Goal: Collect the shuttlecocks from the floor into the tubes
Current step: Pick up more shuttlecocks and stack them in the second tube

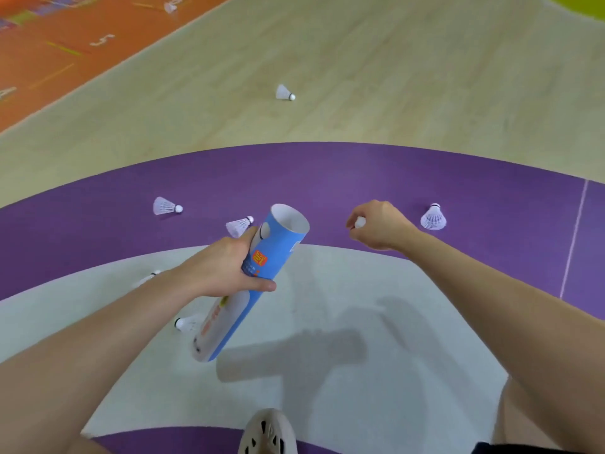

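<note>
- Bottom centre: the toe of a pale shoe [268,432] on the white floor patch [327,290], with the arms' shadows across the patch.
- Just left of the tube's lower end in the picture, the nearest shuttlecock [185,323] lies on its side on the white, cork pointing left. Its feathers kinda vanish against the floor.
- Middle of frame: the left hand [222,267] has the blue tube [278,244] around its middle, fingers wrapped over the far side and thumb clamped across the near side. The tube's tilted, open mouth up and away, closed end down toward the lower left.
- A half-hidden shuttlecock [152,275] pokes out above the left forearm at the white/purple edge. Only the cork end shows.
- Right of the tube's mouth, the right hand [376,227] hangs over the purple band [327,178], fingers curled in tight on a pinched shuttlecock [360,222]. Only a rounded white bit shows, the rest is buried in the fist.
- On the purple: a tipped shuttlecock [239,226] on its side right behind the left hand's knuckles, a left shuttlecock [166,206] further left on its side with the cork to the right, and an upright shuttlecock [433,217] on its skirt just right of the right wrist.
- Past that, the wood-floor shuttlecock [284,92] lies alone on the pale planks, upper middle.
- Way off in the upper left, a far shuttlecock [170,7] sits on the orange mat [49,54].
</note>
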The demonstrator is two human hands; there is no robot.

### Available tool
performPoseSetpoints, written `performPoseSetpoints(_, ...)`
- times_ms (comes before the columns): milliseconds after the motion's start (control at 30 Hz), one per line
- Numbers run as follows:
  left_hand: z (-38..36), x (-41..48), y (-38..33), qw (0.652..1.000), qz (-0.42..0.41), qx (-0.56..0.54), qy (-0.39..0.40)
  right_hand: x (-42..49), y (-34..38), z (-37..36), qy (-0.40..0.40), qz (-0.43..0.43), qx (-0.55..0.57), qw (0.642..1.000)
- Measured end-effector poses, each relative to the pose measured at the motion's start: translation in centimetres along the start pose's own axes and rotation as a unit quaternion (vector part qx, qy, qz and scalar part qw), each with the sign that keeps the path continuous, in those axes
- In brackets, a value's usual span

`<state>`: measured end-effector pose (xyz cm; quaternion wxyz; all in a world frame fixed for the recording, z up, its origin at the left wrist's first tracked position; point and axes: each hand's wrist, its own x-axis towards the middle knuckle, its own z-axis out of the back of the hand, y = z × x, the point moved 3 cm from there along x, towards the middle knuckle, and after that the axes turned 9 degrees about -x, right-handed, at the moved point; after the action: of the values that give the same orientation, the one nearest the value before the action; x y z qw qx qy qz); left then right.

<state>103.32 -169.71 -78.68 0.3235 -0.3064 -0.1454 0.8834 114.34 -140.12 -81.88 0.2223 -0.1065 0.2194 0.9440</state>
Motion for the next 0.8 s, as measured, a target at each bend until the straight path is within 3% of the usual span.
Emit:
performPoseSetpoints(267, -1.6, 9.2, -9.0, 0.991, -0.104, 0.087, 0.018, -0.7, -8.2, -3.7, -0.006, -0.122, 0.008, 0.992)
performPoseSetpoints(500, -5.6, 16.4, -14.6, 0.980, -0.170, 0.103, 0.017, -2.1, -16.1, -7.0, -0.043, -0.280, 0.068, 0.957)
performPoseSetpoints(633, -6.9, 18.9, -15.7, 0.982, -0.177, 0.061, 0.018, -0.3, -16.9, -8.8, -0.106, -0.372, 0.302, 0.871)
performPoseSetpoints(800, -8.4, 20.8, -12.8, 0.981, -0.177, 0.071, 0.015, 1.9, -15.9, -8.9, -0.148, -0.363, 0.428, 0.814)
